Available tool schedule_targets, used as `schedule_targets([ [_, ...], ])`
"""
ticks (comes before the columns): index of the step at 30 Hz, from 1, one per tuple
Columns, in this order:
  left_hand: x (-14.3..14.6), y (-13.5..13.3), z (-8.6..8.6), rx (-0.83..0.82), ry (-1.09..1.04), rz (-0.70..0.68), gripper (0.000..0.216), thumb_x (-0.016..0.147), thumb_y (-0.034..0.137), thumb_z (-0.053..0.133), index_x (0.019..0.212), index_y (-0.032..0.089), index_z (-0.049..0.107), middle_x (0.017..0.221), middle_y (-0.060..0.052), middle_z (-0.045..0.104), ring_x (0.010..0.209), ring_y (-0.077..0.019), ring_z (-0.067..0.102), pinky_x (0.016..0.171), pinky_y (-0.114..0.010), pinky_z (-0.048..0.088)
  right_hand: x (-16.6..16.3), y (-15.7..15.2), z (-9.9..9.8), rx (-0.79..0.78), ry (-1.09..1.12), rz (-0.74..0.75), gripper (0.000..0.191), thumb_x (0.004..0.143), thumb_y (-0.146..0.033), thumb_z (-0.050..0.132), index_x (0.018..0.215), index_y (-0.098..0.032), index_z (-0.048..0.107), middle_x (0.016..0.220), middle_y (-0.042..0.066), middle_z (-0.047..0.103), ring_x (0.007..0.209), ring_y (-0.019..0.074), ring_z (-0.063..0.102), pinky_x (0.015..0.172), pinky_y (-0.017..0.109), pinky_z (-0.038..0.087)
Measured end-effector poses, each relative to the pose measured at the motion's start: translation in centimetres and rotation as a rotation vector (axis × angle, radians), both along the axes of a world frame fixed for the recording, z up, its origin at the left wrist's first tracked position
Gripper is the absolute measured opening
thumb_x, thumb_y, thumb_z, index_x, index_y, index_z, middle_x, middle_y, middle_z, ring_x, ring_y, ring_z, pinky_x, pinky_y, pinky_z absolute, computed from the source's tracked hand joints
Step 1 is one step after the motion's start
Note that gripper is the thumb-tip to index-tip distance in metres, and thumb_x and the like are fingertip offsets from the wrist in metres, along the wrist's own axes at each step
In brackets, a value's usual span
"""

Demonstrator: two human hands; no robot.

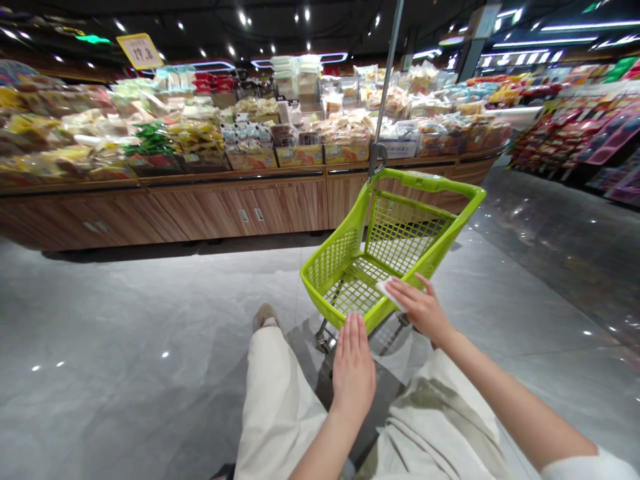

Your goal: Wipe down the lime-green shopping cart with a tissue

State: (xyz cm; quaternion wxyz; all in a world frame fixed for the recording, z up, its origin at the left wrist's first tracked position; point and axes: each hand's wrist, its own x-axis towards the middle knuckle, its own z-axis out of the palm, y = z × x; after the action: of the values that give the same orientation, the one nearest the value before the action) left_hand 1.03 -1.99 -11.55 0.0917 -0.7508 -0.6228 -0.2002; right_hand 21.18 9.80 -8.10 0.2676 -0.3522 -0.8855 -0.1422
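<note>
A lime-green plastic shopping cart [450,232] with latticed walls stands in front of me, its near corner close to my knees. My left hand [354,367] lies on the near rim, fingers stretched out together and nothing visible in them. To its right, my right hand [424,311] presses a folded white cloth [390,292], or perhaps a tissue, against the cart's right rim. Fingers cover part of this cloth. Through the lattice of the basket floor, the grey floor tiles show. A grey metal pole [387,83] rises from the cart's far left corner.
Beyond the cart runs a wood-panelled display counter [285,207] heaped with packaged snacks [245,137]. A price sign [140,51] hangs above its left part. More stocked shelves [555,127] stand at the right. Shiny grey tiles [125,333] cover the floor.
</note>
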Motion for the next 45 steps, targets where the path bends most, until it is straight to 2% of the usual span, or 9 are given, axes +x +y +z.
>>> schedule_targets([
  [4,0.3,0.0,-0.2,0.026,-0.016,0.007,0.08,0.085,0.014,0.05,0.153,0.003,0.007,0.158,-0.021,0.025,0.147,-0.0306,0.021,0.117,-0.046,0.032,1.3,1.7,0.0,0.021,0.112,-0.242,0.069,0.073,0.006,0.039,0.135,-0.022,0.051,0.135,0.008,0.061,0.129,0.023,0.053,0.115,0.052,0.015],
  [9,0.3,0.1,-0.2,0.026,-0.01,0.021,0.083,0.085,0.013,0.05,0.153,0.004,0.005,0.157,-0.021,0.027,0.147,-0.0297,0.022,0.117,-0.046,0.033,-4.6,-3.5,-1.1,-0.01,0.024,0.086,0.07,0.077,0.004,0.036,0.142,-0.02,0.043,0.139,0.008,0.057,0.135,0.0181,0.047,0.116,0.047,0.018],
  [12,-0.1,0.0,-0.1,0.013,0.008,-0.007,0.082,0.085,0.014,0.051,0.153,0.003,0.006,0.157,-0.02,0.028,0.147,-0.0294,0.022,0.118,-0.045,0.032,-3.6,-3.1,-0.8,-0.004,-0.021,0.172,0.069,0.08,0.003,0.036,0.144,-0.023,0.041,0.138,0.006,0.058,0.134,0.0161,0.048,0.117,0.046,0.015],
  [16,-0.1,0.0,-0.2,0.017,-0.005,-0.011,0.082,0.084,0.013,0.051,0.153,0.004,0.007,0.157,-0.02,0.028,0.147,-0.0297,0.022,0.117,-0.046,0.032,1.4,1.0,-0.3,0.022,0.073,-0.101,0.077,0.074,0.006,0.04,0.144,-0.026,0.042,0.138,0.006,0.059,0.13,0.0194,0.052,0.116,0.048,0.015],
  [19,0.4,0.0,-0.3,0.029,-0.021,0.012,0.08,0.085,0.015,0.051,0.153,0.004,0.009,0.157,-0.021,0.028,0.147,-0.0305,0.022,0.117,-0.046,0.033,1.0,0.7,-0.7,0.021,0.123,-0.242,0.08,0.072,0.005,0.04,0.146,-0.025,0.04,0.141,0.007,0.056,0.132,0.0219,0.05,0.115,0.049,0.017],
  [26,0.3,-0.1,0.0,-0.002,0.017,0.014,0.077,0.084,0.013,0.05,0.152,0.001,0.016,0.157,-0.02,0.029,0.147,-0.0302,0.022,0.118,-0.045,0.03,-4.1,-4.1,-1.4,-0.016,-0.009,0.132,0.076,0.078,0.003,0.036,0.149,-0.024,0.033,0.14,0.005,0.056,0.133,0.0167,0.049,0.111,0.042,0.026],
  [33,0.4,0.0,-0.1,0.035,-0.027,0.004,0.077,0.086,0.013,0.048,0.153,0.005,0.011,0.156,-0.02,0.031,0.146,-0.0301,0.024,0.116,-0.046,0.034,1.3,1.1,-0.7,-0.004,0.158,-0.284,0.084,0.069,0.002,0.041,0.148,-0.029,0.037,0.14,0.005,0.057,0.132,0.0233,0.05,0.112,0.049,0.021],
  [40,0.4,-0.1,-0.1,0.009,-0.01,0.023,0.075,0.085,0.013,0.047,0.153,0.004,0.015,0.156,-0.018,0.031,0.147,-0.0291,0.022,0.118,-0.046,0.031,-4.6,-4.3,-1.4,-0.034,0.019,0.146,0.077,0.077,0.003,0.036,0.149,-0.025,0.034,0.139,0.005,0.058,0.133,0.0174,0.049,0.112,0.043,0.026],
  [45,-0.1,-0.1,-0.1,-0.001,0.004,-0.002,0.077,0.085,0.015,0.051,0.152,0.002,0.015,0.156,-0.02,0.03,0.147,-0.03,0.023,0.118,-0.045,0.032,0.2,0.5,-0.9,-0.033,0.143,-0.166,0.084,0.07,0.003,0.04,0.148,-0.029,0.037,0.139,0.005,0.057,0.132,0.0214,0.05,0.114,0.049,0.02],
])
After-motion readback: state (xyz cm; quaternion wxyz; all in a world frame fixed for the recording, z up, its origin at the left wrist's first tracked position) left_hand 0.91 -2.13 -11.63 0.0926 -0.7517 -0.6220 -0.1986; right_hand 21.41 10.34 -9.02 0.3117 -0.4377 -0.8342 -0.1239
